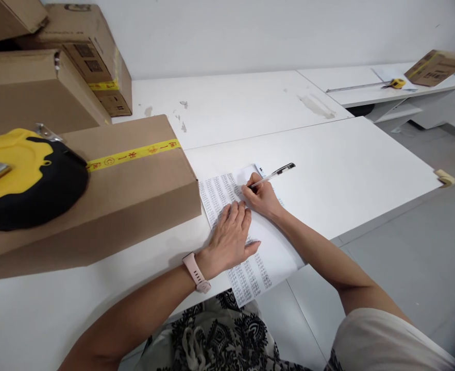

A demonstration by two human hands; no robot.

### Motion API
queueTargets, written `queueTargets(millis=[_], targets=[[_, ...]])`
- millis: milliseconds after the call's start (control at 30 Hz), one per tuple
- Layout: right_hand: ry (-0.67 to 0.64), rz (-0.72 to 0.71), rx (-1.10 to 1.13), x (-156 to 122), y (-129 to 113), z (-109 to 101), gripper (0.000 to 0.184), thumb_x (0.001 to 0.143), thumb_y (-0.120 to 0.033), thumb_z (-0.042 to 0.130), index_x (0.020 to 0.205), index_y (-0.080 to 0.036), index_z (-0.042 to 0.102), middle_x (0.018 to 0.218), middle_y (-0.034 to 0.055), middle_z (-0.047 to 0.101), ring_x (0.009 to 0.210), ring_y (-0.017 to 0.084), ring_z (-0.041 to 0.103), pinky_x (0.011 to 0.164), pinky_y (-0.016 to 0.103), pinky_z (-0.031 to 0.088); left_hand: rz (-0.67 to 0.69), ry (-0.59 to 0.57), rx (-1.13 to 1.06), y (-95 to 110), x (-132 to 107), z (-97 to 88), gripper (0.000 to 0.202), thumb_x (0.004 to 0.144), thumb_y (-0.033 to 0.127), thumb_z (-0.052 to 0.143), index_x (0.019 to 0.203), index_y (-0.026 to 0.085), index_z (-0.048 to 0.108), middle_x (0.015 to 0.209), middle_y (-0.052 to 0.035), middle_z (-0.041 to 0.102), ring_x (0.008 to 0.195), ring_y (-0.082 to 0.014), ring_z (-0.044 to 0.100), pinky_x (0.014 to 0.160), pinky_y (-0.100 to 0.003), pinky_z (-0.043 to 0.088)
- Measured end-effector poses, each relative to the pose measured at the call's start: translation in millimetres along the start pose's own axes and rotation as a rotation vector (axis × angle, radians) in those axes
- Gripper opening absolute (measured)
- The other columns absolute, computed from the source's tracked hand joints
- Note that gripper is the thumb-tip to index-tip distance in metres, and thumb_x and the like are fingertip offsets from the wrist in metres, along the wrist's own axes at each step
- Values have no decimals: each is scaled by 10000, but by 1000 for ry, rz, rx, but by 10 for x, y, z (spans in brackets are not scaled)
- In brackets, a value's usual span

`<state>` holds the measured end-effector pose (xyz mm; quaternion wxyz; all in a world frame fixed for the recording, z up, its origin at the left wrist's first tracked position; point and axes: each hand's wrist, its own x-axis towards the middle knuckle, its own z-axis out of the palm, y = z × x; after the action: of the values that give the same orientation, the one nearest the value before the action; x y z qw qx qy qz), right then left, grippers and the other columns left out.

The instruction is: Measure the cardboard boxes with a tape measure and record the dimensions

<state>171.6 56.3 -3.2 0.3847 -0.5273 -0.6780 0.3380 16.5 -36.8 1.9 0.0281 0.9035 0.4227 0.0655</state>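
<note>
A sheet of paper (277, 245) with columns of small handwriting lies on the white table, its near corner hanging past the edge. My left hand (231, 234) rests flat on it, fingers stretched out, with a pink watch (196, 272) on the wrist. In my right hand (264, 196) is a pen (277, 172) with a clear barrel and dark cap end, tilted up to the right. Its tip is hidden behind my fingers, close to the written columns. Something with blue print shows under the paper's right edge.
A large taped cardboard box (146, 190) stands left of the paper, a yellow and black tape dispenser (30, 178) on top. More cartons (103, 62) are stacked behind it. Far right are a tape measure (397, 83), a small box (436, 67) and a tape roll (444, 178) at the table corner (424, 167).
</note>
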Motion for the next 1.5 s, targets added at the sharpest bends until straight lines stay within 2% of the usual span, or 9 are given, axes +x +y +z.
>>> queueTargets(millis=[1500], targets=[[14,15,-17,22,13,-23,181,801,-260,577,710,-241,422,547,-63,397,551,126,368,547,290,294,-1,2,1,0,-2,-19,791,963,593,458,1443,-35,423,1557,-303,381,1459,-411,348,1215,-511,227]])
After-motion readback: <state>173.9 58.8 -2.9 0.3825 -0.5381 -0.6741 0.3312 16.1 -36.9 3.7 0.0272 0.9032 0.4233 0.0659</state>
